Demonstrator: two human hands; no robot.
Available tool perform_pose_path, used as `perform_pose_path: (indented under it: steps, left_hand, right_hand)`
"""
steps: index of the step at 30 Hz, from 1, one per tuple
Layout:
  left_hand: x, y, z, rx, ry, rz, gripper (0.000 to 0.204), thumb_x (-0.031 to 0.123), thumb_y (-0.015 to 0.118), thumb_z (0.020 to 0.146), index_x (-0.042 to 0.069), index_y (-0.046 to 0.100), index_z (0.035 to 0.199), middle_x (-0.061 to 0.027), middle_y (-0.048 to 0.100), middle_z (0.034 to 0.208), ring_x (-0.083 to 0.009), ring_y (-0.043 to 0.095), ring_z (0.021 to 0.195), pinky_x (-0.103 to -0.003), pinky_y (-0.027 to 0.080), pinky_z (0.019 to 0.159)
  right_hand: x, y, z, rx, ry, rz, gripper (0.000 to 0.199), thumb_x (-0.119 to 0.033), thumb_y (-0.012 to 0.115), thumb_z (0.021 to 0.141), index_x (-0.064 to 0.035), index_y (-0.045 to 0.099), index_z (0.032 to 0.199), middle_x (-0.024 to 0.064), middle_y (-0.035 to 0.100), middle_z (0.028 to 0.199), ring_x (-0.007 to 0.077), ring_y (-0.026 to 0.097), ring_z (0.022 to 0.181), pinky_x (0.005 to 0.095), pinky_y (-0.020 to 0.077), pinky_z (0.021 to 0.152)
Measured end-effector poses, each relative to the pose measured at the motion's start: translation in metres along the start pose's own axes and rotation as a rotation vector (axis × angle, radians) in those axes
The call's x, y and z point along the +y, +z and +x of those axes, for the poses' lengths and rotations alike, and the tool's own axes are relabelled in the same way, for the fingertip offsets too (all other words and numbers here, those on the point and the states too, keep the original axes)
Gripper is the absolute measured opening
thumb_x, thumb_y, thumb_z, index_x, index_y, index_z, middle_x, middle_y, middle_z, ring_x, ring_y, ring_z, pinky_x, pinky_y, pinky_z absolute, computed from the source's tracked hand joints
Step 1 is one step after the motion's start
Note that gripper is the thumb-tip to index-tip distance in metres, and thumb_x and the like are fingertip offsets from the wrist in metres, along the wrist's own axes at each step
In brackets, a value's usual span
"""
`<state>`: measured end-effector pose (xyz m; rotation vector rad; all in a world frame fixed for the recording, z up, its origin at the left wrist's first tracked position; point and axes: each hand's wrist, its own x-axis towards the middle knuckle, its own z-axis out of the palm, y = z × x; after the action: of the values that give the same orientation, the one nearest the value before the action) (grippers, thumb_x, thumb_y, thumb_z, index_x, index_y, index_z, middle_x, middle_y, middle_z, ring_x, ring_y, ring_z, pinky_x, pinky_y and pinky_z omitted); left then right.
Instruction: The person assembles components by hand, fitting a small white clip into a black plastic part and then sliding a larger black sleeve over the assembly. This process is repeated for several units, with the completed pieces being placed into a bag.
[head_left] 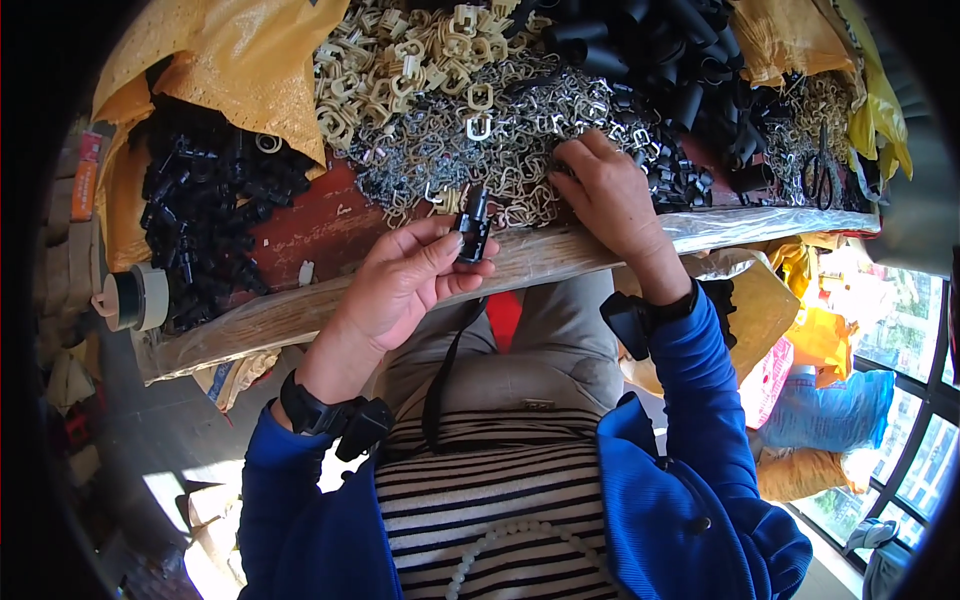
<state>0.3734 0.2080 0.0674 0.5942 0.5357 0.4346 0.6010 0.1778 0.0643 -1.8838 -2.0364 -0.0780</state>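
Observation:
Between the thumb and fingers of my left hand (410,270) is a small black plastic fitting (474,228), held upright with its narrower end up, just above the table's front edge. My right hand (612,195) reaches into the pile of bent silver metal clips (520,150). Its fingers are curled together at the pile, and whatever they pinch is hidden. Beyond the clips lies a heap of cream-coloured plastic rings (415,60). Small black plastic parts (685,183) lie just right of my right hand.
Black fittings (200,210) are heaped at the left beside an orange woven sack (235,60). Black tube pieces (690,60) lie at the back right. Tape rolls (140,298) sit at the table's left corner. Plastic film covers the wooden front edge (350,315). Bags (825,410) stand at right.

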Motion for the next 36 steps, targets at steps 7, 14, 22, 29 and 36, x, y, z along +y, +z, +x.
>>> perform_pose_path:
  steps: [7,14,22,29,36]
  left_hand:
    - [-0.001,0.007,0.007,-0.008,0.013,-0.001,0.024,0.012,0.046,0.083,-0.001,0.048,0.103,-0.0134,0.055,0.096,-0.0192,0.056,0.083,-0.027,0.047,0.072]
    - [-0.019,0.039,0.042,0.078,0.112,0.024,0.026,0.012,0.042,0.084,0.001,0.043,0.108,-0.0161,0.053,0.099,-0.0219,0.055,0.084,-0.030,0.045,0.075]
    - [-0.037,0.071,0.068,-0.050,0.253,-0.040,0.034,0.014,0.047,0.082,0.002,0.040,0.113,-0.0131,0.047,0.111,-0.0223,0.046,0.101,-0.039,0.039,0.086]
    - [-0.036,0.060,0.060,-0.018,0.302,-0.070,0.035,0.013,0.047,0.081,0.003,0.039,0.114,-0.0114,0.046,0.112,-0.0211,0.044,0.104,-0.042,0.034,0.091]
    - [-0.024,0.025,0.036,-0.070,0.266,-0.145,0.021,0.010,0.046,0.082,0.005,0.049,0.102,-0.0100,0.052,0.104,-0.0214,0.048,0.101,-0.040,0.036,0.089]
  right_hand:
    - [0.016,0.001,-0.004,0.046,0.052,0.187,0.011,-0.011,0.055,0.072,-0.0047,0.054,0.081,0.0097,0.051,0.071,0.0264,0.053,0.063,0.0321,0.0423,0.055]
    - [0.059,-0.036,-0.002,0.139,0.201,0.709,0.010,-0.011,0.058,0.072,-0.0017,0.055,0.076,0.0114,0.054,0.064,0.0189,0.053,0.056,0.0278,0.0418,0.052]
    - [0.043,-0.049,-0.019,0.000,0.006,1.090,0.010,-0.011,0.054,0.072,-0.0029,0.048,0.072,0.0141,0.052,0.063,0.0302,0.054,0.062,0.0356,0.0416,0.053]
    - [0.023,-0.043,-0.015,-0.061,0.037,0.633,0.017,-0.017,0.052,0.074,-0.0053,0.042,0.080,0.0127,0.051,0.054,0.0331,0.053,0.054,0.0397,0.0410,0.046]
    - [-0.022,-0.012,-0.007,0.070,0.187,0.913,0.008,-0.011,0.048,0.081,-0.0038,0.045,0.085,0.0091,0.048,0.059,0.0186,0.052,0.053,0.0288,0.0407,0.049]
